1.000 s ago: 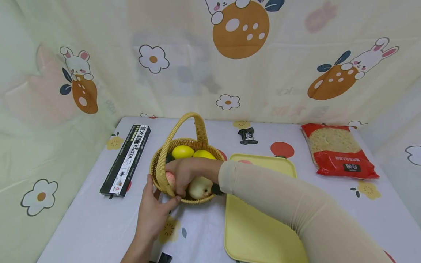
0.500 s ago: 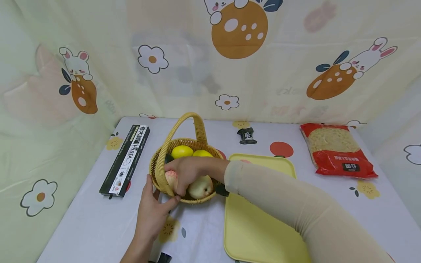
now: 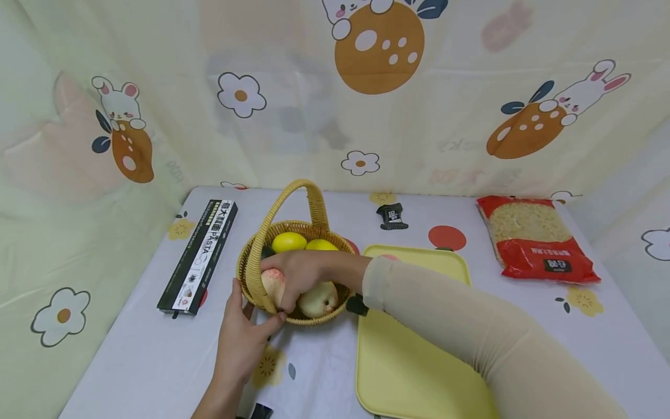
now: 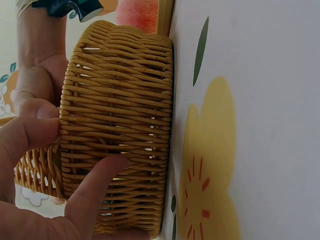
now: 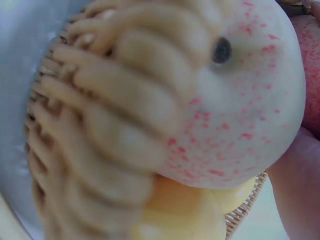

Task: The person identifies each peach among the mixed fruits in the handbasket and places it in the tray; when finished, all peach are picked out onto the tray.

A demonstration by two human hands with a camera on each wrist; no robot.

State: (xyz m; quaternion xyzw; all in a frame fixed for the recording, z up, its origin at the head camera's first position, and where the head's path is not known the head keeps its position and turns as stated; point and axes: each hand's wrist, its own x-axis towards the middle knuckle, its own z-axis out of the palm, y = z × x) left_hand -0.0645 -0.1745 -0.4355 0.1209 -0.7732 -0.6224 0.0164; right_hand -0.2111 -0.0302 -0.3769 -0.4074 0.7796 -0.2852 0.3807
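A wicker basket [image 3: 316, 320] with a tall arched handle holds two yellow lemons [image 3: 289, 241], a pale peach [image 3: 317, 301] and a pink-flecked peach [image 3: 273, 283]. My right hand [image 3: 300, 272] reaches inside it, its fingers curled round the pink-flecked peach, whose far side is hidden. In the right wrist view the pale peach [image 5: 250, 110] fills the middle, a redder peach [image 5: 310, 65] beside the hand at the right edge. My left hand [image 3: 243, 337] grips the basket's near left side; in the left wrist view its thumb is at the rim and a fingertip [image 4: 116, 162] presses the woven wall.
A black-and-white pasta box [image 3: 199, 257] lies left of the basket. To the right is a yellow tray [image 3: 408, 361], partly under my right sleeve [image 3: 450, 314]. Behind stand a small black packet [image 3: 392, 216] and, far right, a red bag of pasta [image 3: 544, 256].
My right hand and wrist have shifted slightly right, and more of the pink-flecked peach shows beside the fingers. The left hand keeps its hold on the basket.
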